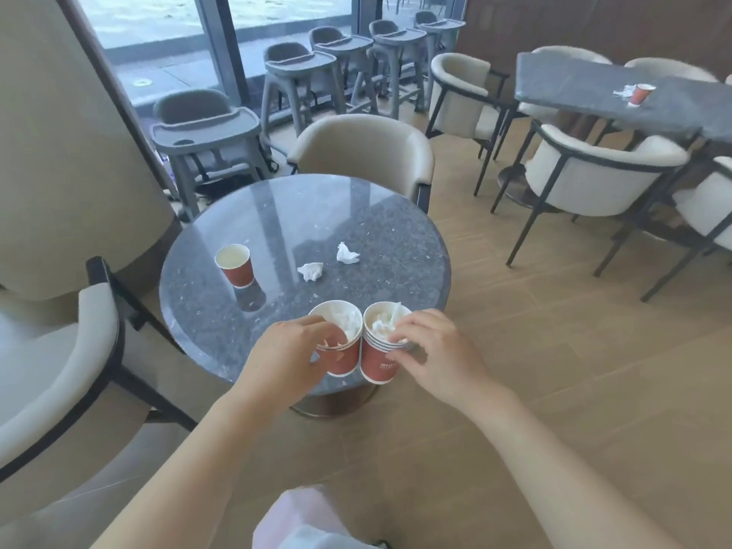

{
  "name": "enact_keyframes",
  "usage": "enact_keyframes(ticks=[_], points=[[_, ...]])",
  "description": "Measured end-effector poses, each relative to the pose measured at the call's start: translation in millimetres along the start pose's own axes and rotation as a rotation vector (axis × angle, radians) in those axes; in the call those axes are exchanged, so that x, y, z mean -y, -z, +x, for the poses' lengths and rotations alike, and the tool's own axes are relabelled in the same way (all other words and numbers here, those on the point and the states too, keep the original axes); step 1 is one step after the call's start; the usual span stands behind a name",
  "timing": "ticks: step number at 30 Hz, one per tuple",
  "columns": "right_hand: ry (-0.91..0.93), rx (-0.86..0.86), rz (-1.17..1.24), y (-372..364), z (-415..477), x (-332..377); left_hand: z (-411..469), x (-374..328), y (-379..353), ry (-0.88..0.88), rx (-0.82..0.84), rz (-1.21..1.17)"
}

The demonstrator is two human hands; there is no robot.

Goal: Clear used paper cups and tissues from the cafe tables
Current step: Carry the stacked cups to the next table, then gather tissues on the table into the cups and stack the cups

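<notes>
My left hand [291, 352] grips a stuffed cup [342, 360] and my right hand [429, 350] a tissue-filled stack [378, 364], lower centre; left to clear: a lone cup [235, 265] and two tissues [311, 271] on the table [396, 239], plus a far cup [641, 93] upper right.

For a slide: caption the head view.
Left hand grips one tissue-filled cup, right hand a cup stack, at the round table; lone cup, two tissues remain.

The scene is lit softly by daylight from the far windows [150, 21]. Pale reflections are thrown across the round table [356, 215]. Lines are bowed at the edges; detail is slightly blurred.
</notes>
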State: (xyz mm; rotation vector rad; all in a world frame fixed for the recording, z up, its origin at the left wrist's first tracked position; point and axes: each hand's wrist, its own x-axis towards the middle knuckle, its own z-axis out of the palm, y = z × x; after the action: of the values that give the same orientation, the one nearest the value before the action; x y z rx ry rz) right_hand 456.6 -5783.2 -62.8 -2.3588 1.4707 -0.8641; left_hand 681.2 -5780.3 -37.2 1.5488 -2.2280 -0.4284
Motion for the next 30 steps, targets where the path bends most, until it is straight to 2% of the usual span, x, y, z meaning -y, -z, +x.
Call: enact_keyframes(ticks=[12,19,30], points=[[-0.007,0.092,-0.013,-21,110,-91,128,31,-36,0.097,0.013,-0.030],[-0.040,0.159,0.004,-42,160,-128,183,61,-49,0.158,0.103,-0.010],[0.065,0.454,-0.004,-92,202,-193,204,82,-108,0.401,0.054,0.008]])
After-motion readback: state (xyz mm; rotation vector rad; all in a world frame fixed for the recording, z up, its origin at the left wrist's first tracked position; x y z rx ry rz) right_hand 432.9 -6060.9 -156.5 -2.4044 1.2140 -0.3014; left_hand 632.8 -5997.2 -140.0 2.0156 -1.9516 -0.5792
